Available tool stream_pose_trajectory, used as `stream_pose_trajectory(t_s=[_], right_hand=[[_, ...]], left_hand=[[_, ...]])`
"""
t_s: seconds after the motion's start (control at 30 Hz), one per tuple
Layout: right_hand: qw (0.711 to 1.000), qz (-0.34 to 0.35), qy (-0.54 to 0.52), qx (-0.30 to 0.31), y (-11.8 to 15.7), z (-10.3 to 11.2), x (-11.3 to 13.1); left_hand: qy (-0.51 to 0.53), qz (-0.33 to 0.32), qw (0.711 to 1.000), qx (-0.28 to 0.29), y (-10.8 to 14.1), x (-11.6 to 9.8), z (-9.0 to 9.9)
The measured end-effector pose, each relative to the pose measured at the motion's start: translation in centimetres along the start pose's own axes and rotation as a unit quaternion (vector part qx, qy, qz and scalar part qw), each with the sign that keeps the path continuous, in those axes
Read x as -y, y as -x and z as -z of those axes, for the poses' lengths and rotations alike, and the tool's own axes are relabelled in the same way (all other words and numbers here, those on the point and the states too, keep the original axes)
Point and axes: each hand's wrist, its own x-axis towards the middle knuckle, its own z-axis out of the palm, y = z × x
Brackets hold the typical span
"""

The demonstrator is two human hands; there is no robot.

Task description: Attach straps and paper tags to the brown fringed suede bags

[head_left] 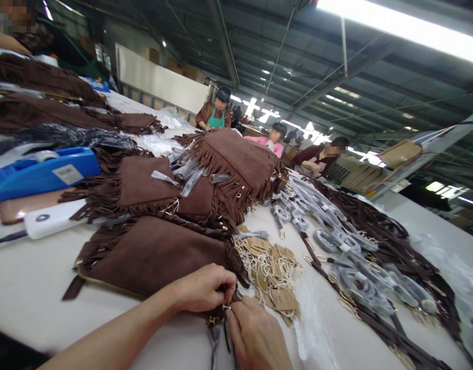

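My left hand pinches the brown bag's [159, 257] corner, seemingly steadying it; right hand [255, 329] grips a metal clip [226, 307].

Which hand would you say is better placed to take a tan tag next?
Probably the right hand: it sits closer to the tags, while the left hand is farther off at the brown bag.

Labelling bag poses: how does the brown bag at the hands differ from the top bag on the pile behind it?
Support: the near bag lies on the white table; the top bag rests on other bags.
Contact: left hand and right hand are at the near bag's corner; neither touches the top bag.
Near edge: the near bag shows a gold-toned line; the top bag shows hanging fringe.
Shared: brown, fringed.
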Motion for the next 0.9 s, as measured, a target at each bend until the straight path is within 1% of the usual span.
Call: stream_pose_trajectory(t_s=[0.17,0.23,0.3,0.4,0.47,0.6,0.67,0.73,0.77,0.83,0.9], right_hand=[[0.998,-0.022,-0.031,0.045,-0.6,1.0,-0.9],[0.997,-0.025,-0.042,0.052,-0.6,1.1,-1.2],[0.997,-0.033,-0.050,0.050,-0.5,1.1,-1.4],[0.996,-0.039,-0.069,0.046,-0.5,0.8,-1.6],[0.995,-0.040,-0.081,0.044,-0.5,0.7,-1.7],[0.993,-0.050,-0.094,0.051,-0.5,0.6,-1.6],[0.990,-0.061,-0.109,0.063,-0.6,0.9,-1.6],[0.983,-0.070,-0.156,0.073,-0.7,1.5,-1.6],[0.976,-0.073,-0.192,0.073,-0.7,1.9,-1.7],[0.959,-0.080,-0.259,0.079,-0.9,2.9,-2.1],[0.950,-0.089,-0.282,0.096,-1.0,4.0,-2.6]], left_hand=[[-0.023,-0.015,1.000,-0.002,0.5,-0.6,0.4],[-0.062,-0.032,0.997,-0.011,0.8,-1.0,0.4],[-0.127,-0.046,0.991,-0.017,1.0,-1.5,0.1],[-0.226,-0.048,0.973,-0.020,1.1,-2.1,-0.7],[-0.273,-0.049,0.960,-0.018,1.0,-2.4,-1.4],[-0.322,-0.028,0.946,0.006,0.4,-2.2,-2.9],[-0.320,-0.019,0.947,0.013,0.2,-2.0,-3.4],[-0.295,-0.020,0.955,0.000,0.1,-1.7,-3.4],[-0.266,-0.017,0.964,-0.016,0.1,-1.6,-3.2],[-0.170,0.000,0.983,-0.069,0.2,-1.5,-2.4],[-0.057,0.028,0.989,-0.131,0.2,-1.4,-1.5]])
